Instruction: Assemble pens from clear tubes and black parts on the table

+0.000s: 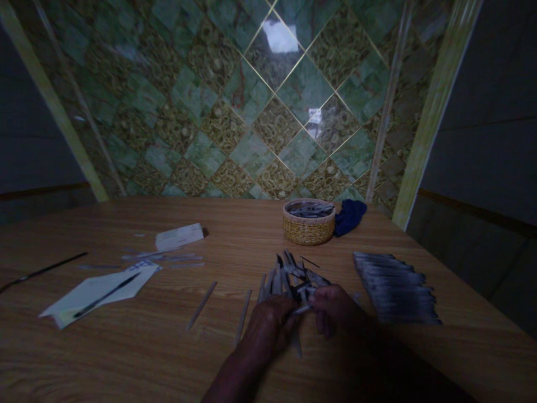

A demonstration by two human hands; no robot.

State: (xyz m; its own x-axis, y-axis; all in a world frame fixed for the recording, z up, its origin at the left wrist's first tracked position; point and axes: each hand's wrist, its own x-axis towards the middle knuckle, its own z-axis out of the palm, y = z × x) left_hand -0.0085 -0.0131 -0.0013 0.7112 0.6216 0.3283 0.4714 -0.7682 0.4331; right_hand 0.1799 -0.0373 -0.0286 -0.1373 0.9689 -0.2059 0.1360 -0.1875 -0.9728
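Observation:
My left hand [272, 316] and my right hand [333, 305] are close together over a loose pile of slim, pen-like sticks [274, 280], grey with some dark ends. Between them is a slim pale stick [302, 308], with the fingers of both hands closed on it. Exactly what it is stays unclear in the dim, blurred light. Two single grey sticks lie left of the pile, one a flat pale stick [201, 306] and the other a narrow stick [243, 317] beside my left wrist.
At right lies a neat row of dark wrapped sticks [394, 288]. Behind the pile stands a round woven basket [309, 228] of similar sticks, touching a navy cloth [350, 217]. Leftward are a white box [179, 236], thin clear strips [168, 257], and paper [100, 291] under a dark pen [107, 295].

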